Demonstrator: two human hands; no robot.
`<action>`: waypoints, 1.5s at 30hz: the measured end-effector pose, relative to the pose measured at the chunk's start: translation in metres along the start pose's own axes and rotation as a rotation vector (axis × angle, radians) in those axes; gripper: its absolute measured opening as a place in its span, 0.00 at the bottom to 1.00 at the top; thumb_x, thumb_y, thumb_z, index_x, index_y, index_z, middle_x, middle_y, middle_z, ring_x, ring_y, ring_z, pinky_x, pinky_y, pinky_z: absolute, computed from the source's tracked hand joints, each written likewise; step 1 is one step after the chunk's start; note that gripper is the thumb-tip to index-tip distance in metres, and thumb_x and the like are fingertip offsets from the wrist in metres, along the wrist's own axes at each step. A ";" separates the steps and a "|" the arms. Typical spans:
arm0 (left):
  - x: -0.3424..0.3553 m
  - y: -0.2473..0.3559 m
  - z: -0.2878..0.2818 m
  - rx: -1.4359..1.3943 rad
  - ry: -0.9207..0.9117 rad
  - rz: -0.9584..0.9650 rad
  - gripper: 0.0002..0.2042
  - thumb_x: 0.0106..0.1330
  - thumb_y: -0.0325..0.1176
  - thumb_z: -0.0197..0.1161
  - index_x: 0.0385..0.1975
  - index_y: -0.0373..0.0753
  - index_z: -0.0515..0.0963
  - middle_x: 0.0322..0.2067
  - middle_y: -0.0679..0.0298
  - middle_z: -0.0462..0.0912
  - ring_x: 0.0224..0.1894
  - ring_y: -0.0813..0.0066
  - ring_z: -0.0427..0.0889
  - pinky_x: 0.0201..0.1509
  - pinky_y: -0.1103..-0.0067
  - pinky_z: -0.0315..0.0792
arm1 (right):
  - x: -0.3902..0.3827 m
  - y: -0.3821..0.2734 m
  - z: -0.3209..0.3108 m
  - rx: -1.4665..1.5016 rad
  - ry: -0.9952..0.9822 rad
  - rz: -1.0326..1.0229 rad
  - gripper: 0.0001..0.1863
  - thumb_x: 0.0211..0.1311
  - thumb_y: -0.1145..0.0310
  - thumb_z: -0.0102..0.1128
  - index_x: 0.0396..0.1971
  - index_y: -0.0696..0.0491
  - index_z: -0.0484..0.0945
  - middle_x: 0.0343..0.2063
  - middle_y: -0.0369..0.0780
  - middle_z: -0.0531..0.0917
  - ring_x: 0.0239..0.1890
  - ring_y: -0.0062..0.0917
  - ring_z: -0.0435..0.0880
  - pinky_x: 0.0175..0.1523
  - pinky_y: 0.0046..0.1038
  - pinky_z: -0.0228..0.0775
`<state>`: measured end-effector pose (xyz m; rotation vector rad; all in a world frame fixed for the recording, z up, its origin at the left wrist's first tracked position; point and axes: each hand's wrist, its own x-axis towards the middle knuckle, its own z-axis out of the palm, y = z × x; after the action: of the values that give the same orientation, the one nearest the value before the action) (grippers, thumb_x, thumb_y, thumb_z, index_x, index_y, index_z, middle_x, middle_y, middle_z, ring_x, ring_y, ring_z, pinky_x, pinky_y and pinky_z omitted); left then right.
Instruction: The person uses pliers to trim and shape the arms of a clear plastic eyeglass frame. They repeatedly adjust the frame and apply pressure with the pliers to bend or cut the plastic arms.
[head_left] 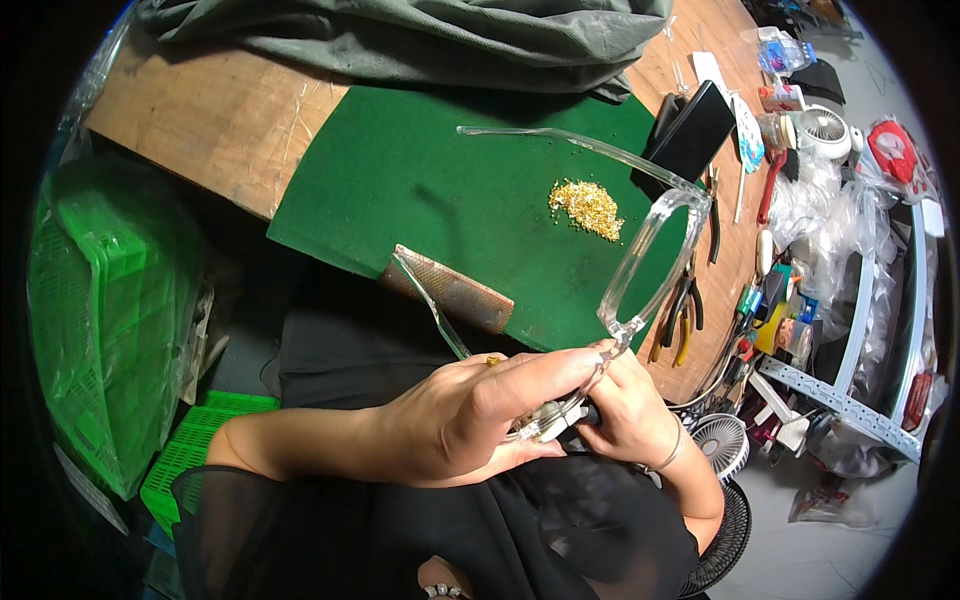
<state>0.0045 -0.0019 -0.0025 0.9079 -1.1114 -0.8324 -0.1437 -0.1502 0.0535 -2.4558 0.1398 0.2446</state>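
Observation:
A clear plastic eyeglass frame (628, 262) is held above the front edge of a green mat (360, 185). One of its long temple arms reaches out over the mat; the other slants up beside my left wrist. My left hand (475, 415) is closed around the near rim, thumb and fingers pinching it. Against it, by the bridge, my right hand (635, 408) has its fingers curled round a small dark piece, mostly hidden, that I cannot make out. Beyond the frame lies a pile of tiny gold-coloured parts (587, 208) on the mat.
A brown textured strip (455, 290) lies along the mat's near edge. To the right are a black phone (690, 125), pliers (680, 315) and a red-handled tool (771, 185). Grey cloth (420, 40) covers the back. Green crates (110, 310) stand left, small fans (720, 445) right.

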 end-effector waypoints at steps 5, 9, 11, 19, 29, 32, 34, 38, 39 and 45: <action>-0.001 0.000 -0.002 0.041 -0.060 0.016 0.38 0.44 0.23 0.73 0.56 0.28 0.57 0.53 0.47 0.69 0.46 0.61 0.77 0.46 0.74 0.73 | -0.002 0.005 0.000 0.012 -0.008 -0.024 0.20 0.31 0.78 0.64 0.31 0.57 0.69 0.28 0.43 0.69 0.32 0.38 0.71 0.41 0.34 0.63; -0.004 -0.001 -0.003 0.049 -0.090 -0.002 0.40 0.43 0.23 0.73 0.57 0.29 0.56 0.55 0.47 0.67 0.50 0.58 0.76 0.49 0.73 0.73 | 0.000 0.003 0.000 -0.002 0.015 -0.034 0.20 0.31 0.78 0.64 0.30 0.57 0.69 0.28 0.43 0.69 0.32 0.38 0.71 0.41 0.34 0.62; 0.000 0.001 -0.003 0.053 -0.059 -0.005 0.37 0.46 0.23 0.73 0.55 0.25 0.59 0.51 0.48 0.72 0.42 0.65 0.80 0.43 0.78 0.74 | 0.000 0.004 0.002 -0.008 0.023 -0.038 0.20 0.30 0.78 0.64 0.30 0.57 0.69 0.27 0.43 0.69 0.31 0.37 0.71 0.41 0.33 0.62; -0.001 0.000 0.000 0.016 -0.006 -0.010 0.34 0.48 0.24 0.72 0.54 0.21 0.61 0.48 0.48 0.76 0.36 0.73 0.81 0.40 0.82 0.74 | 0.000 0.000 -0.002 -0.067 -0.006 -0.009 0.23 0.26 0.76 0.68 0.29 0.56 0.68 0.26 0.42 0.69 0.30 0.36 0.70 0.39 0.33 0.62; -0.003 -0.003 0.003 0.000 0.013 0.054 0.35 0.50 0.20 0.70 0.56 0.23 0.56 0.49 0.42 0.72 0.44 0.65 0.80 0.41 0.82 0.74 | 0.000 0.000 0.000 -0.134 0.017 -0.006 0.22 0.25 0.73 0.68 0.26 0.55 0.68 0.24 0.40 0.67 0.28 0.34 0.69 0.36 0.31 0.61; -0.007 -0.007 0.008 -0.032 0.062 0.059 0.37 0.47 0.19 0.69 0.57 0.28 0.54 0.53 0.44 0.69 0.49 0.58 0.78 0.46 0.75 0.74 | -0.003 0.002 0.004 -0.134 0.021 0.006 0.20 0.27 0.72 0.68 0.26 0.55 0.69 0.23 0.39 0.68 0.27 0.33 0.70 0.35 0.31 0.61; -0.007 -0.007 0.007 -0.049 0.062 0.053 0.39 0.47 0.16 0.68 0.59 0.30 0.51 0.54 0.46 0.68 0.52 0.57 0.76 0.45 0.75 0.75 | -0.003 0.001 0.004 -0.113 0.007 0.025 0.18 0.30 0.72 0.67 0.26 0.55 0.69 0.22 0.39 0.68 0.27 0.33 0.70 0.35 0.30 0.61; -0.001 -0.001 0.000 -0.167 -0.010 -0.102 0.46 0.49 0.14 0.67 0.62 0.37 0.40 0.52 0.40 0.67 0.46 0.70 0.77 0.38 0.87 0.71 | 0.000 -0.007 -0.003 0.091 -0.106 0.131 0.13 0.46 0.68 0.66 0.29 0.55 0.72 0.26 0.41 0.73 0.30 0.35 0.74 0.36 0.32 0.65; -0.001 0.000 0.000 -0.195 0.027 -0.161 0.48 0.48 0.15 0.68 0.63 0.40 0.39 0.52 0.43 0.68 0.40 0.77 0.77 0.36 0.87 0.70 | 0.002 -0.009 -0.009 0.268 -0.211 0.208 0.15 0.52 0.63 0.65 0.32 0.57 0.72 0.29 0.44 0.75 0.32 0.38 0.76 0.38 0.34 0.68; 0.005 0.004 -0.002 -0.196 0.033 -0.199 0.50 0.47 0.15 0.69 0.64 0.42 0.38 0.52 0.45 0.69 0.29 0.85 0.75 0.34 0.90 0.69 | 0.001 -0.008 -0.019 0.620 -0.417 0.309 0.18 0.58 0.59 0.60 0.38 0.60 0.71 0.31 0.47 0.76 0.36 0.40 0.77 0.41 0.34 0.69</action>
<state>0.0078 -0.0049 0.0024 0.8732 -0.9025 -1.0663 -0.1383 -0.1559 0.0727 -1.7199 0.3544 0.7225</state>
